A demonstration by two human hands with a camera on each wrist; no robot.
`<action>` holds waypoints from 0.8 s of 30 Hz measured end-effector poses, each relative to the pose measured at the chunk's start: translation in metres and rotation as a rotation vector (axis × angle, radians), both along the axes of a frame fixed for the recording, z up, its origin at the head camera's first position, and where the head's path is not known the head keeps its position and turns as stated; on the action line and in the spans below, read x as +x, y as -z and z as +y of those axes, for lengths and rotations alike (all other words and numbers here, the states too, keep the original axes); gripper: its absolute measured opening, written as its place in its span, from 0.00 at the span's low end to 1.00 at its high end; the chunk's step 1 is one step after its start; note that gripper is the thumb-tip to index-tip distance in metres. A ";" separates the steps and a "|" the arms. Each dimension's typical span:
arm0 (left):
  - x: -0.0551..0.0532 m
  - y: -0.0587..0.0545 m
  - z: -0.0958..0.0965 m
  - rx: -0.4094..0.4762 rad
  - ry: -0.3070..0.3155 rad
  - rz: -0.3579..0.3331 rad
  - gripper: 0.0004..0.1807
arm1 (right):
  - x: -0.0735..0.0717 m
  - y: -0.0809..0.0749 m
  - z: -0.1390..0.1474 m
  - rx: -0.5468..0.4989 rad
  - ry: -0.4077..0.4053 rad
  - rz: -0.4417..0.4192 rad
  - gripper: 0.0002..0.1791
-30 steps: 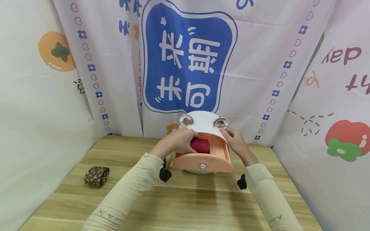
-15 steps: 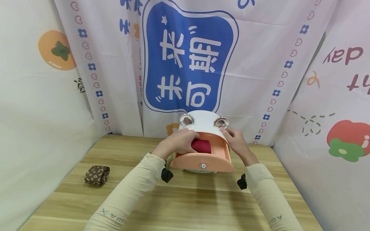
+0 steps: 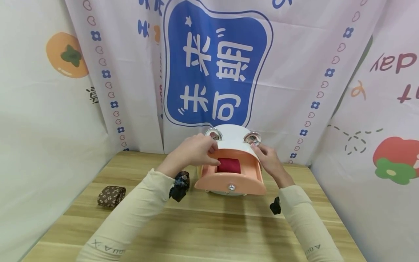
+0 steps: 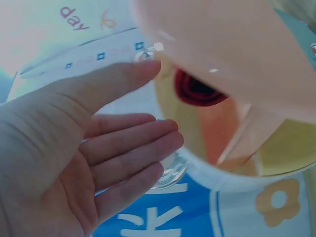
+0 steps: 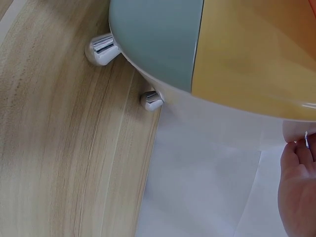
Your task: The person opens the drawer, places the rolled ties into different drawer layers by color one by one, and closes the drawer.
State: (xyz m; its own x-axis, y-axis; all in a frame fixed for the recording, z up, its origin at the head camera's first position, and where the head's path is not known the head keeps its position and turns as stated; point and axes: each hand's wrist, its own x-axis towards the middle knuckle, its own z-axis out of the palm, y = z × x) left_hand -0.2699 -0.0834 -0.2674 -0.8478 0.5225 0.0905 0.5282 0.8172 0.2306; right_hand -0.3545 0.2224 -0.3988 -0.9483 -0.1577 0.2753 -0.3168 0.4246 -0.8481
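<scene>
In the head view, a rolled red necktie lies inside the pulled-out peach drawer of a small white storage box. My left hand hovers at the drawer's left side with nothing in its grasp, thumb tip close to the red roll. In the left wrist view, the left hand's fingers are extended and apart from the roll's dark red end. My right hand grips the box's upper right side, thumb by the chrome ring; its fingers partly show in the right wrist view.
A rolled brown patterned necktie lies on the wooden table at the left. A dark patterned roll sits beyond the left wrist, partly hidden. Printed curtains stand behind and at both sides.
My left hand has let go of the red necktie and drawn up and left out of the drawer, uncovering more of the roll. The right hand keeps its place on the box.
</scene>
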 end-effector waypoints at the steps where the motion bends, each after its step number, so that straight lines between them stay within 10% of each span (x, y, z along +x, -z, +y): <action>1: 0.003 -0.004 -0.002 0.003 -0.011 0.010 0.22 | 0.002 -0.002 -0.001 -0.001 0.000 -0.005 0.36; 14: 0.055 -0.020 -0.015 0.079 -0.175 0.083 0.10 | 0.001 -0.001 0.000 0.007 0.007 0.004 0.32; 24: 0.081 0.002 -0.010 0.121 -0.136 0.015 0.08 | 0.003 -0.001 -0.001 0.015 0.032 0.018 0.33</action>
State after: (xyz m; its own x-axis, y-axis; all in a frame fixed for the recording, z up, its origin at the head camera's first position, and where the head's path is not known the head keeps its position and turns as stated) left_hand -0.1889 -0.0936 -0.2696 -0.9080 0.3877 0.1589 0.4189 0.8482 0.3242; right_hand -0.3516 0.2213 -0.3976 -0.9479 -0.1310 0.2903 -0.3178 0.4472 -0.8361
